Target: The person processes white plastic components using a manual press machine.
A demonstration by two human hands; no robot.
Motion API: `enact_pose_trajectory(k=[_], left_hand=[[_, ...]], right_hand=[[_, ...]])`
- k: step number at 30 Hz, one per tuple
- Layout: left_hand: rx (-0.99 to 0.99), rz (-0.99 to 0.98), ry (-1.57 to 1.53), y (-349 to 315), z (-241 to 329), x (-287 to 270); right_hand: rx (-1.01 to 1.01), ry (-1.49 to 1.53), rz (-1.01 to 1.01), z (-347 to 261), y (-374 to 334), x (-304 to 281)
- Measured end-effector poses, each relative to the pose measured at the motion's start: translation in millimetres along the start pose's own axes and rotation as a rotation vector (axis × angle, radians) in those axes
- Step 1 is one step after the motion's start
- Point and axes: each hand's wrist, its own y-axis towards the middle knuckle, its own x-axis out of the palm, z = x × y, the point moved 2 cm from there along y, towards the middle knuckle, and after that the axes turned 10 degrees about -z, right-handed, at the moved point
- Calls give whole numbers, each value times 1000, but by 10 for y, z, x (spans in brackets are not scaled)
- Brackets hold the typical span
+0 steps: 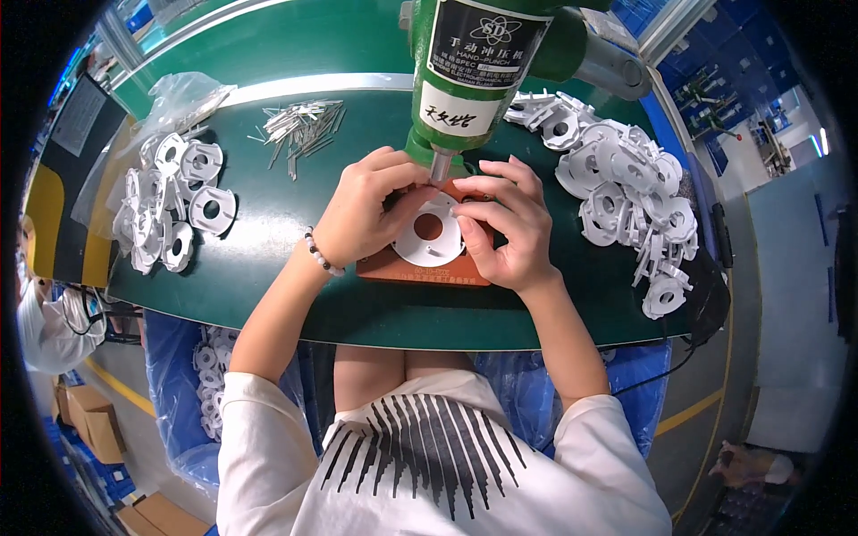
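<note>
Under the green metal press (463,76), one white plastic ring (416,251) seems underway; our left hand (362,204), right hand (514,228) half-curl, holds unclear. Flanking ring piles (633,174) may remain.

Left hand (371,196): left of the disc (407,246), back uppermost, fingers bent, thumb directed at its upper edge; closure of grip not determinable. Right hand (514,232): right of the disc, fingers curved and separated, index and thumb tips close together at its edge. Left forearm (279,313) and right forearm (569,335) converge toward the disc.
</note>
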Motion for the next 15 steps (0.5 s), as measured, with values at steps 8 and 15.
enact_pose_trajectory(k=[8, 15], left_hand=[[15, 27, -1, 0, 17, -11], [14, 51, -3, 3, 29, -4]], right_hand=[[-2, -14, -15, -10, 13, -13], [11, 49, -39, 16, -8, 8]])
